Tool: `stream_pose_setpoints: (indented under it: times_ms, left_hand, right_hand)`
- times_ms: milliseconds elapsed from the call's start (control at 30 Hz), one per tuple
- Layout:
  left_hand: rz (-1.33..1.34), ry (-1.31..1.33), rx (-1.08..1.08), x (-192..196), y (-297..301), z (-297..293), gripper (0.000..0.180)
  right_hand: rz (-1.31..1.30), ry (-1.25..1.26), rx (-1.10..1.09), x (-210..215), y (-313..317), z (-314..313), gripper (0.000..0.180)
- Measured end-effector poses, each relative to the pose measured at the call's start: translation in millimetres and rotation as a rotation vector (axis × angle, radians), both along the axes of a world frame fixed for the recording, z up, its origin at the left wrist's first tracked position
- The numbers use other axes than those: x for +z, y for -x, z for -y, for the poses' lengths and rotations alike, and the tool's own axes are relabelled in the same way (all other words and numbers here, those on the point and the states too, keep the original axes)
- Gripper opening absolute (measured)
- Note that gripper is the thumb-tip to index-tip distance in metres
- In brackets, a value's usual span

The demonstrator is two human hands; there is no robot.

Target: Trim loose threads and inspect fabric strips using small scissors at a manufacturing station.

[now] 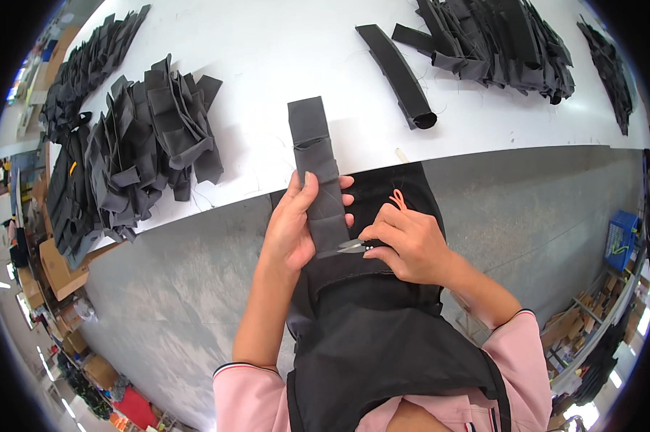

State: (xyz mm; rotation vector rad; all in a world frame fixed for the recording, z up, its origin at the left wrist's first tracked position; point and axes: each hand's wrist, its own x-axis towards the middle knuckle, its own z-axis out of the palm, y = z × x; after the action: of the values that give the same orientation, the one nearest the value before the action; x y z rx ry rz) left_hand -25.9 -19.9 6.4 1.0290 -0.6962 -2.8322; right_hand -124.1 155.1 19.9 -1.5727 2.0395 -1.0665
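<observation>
A long dark grey fabric strip (309,119) with folded, stitched sections lies across my left hand (290,223), its far end reaching over the table edge. My left thumb presses on top of it while the fingertips show at its right side. In my right hand (410,241) are small thread snips (352,247), their pointed metal blades at the right edge of the strip's near part. An orange cord loop (397,199) sticks out above that hand. Whether the blades are touching the fabric, I cannot tell.
On the white table (267,50) lie a heap of grey fabric strips (155,137) at left, a separate black strip (397,75), and another heap (501,50) at right. A blue crate (620,241) stands far right. My black apron (390,345) covers my lap.
</observation>
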Motion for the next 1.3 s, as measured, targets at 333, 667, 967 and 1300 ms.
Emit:
stream_pose_setpoints:
  times_ms: [333,667,967,1300]
  left_hand:
    - [-0.043,-0.165,0.011,-5,-4,1,0.03]
    - [-0.101,-0.137,0.045,2,-4,-3,0.031]
    - [-0.104,-0.183,0.025,6,-5,-4,0.032]
    - [-0.098,-0.225,0.0,2,-6,-6,0.031]
  right_hand:
    - [0.01,0.009,0.052,4,3,-4,0.026]
    - [0.086,0.048,-0.094,10,-15,7,0.028]
    - [-0.033,0.064,0.032,11,-9,9,0.028]
    - [-0.135,0.083,0.097,14,-6,7,0.032]
